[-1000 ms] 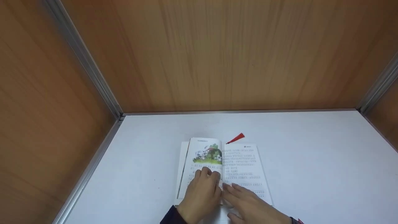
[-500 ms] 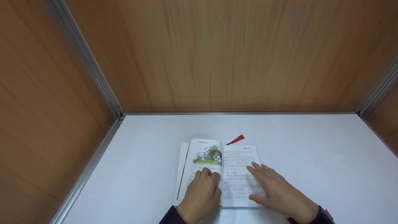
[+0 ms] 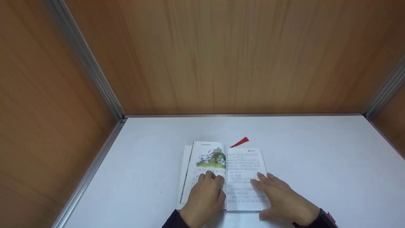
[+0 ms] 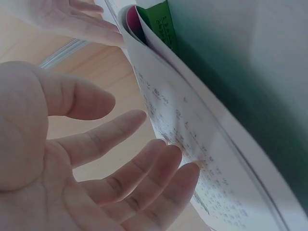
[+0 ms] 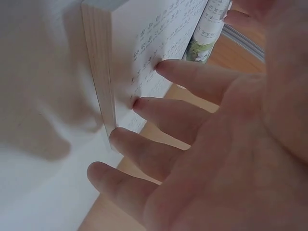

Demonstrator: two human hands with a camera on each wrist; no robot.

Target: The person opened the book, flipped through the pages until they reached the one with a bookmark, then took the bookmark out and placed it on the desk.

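Note:
An open book [image 3: 226,172] lies on the white table [image 3: 316,164], with a green picture on its left page and text on both pages. My left hand [image 3: 205,196] rests flat on the left page near the spine, fingers [image 4: 159,168] straight and touching the paper [image 4: 192,139]. My right hand [image 3: 281,199] lies flat on the right page, fingers [image 5: 183,77] spread, two fingertips on the print and the others over the page edge [image 5: 103,96]. A red tassel [image 3: 241,141] sticks out from the top of the book.
Wooden panels [image 3: 221,53] wall the table at the back and on both sides, joined by metal strips [image 3: 91,69]. White table surface stretches to the left and right of the book.
My right hand slid from the spine outward across the right page, then drew slightly back toward me. The left hand and the book stayed put.

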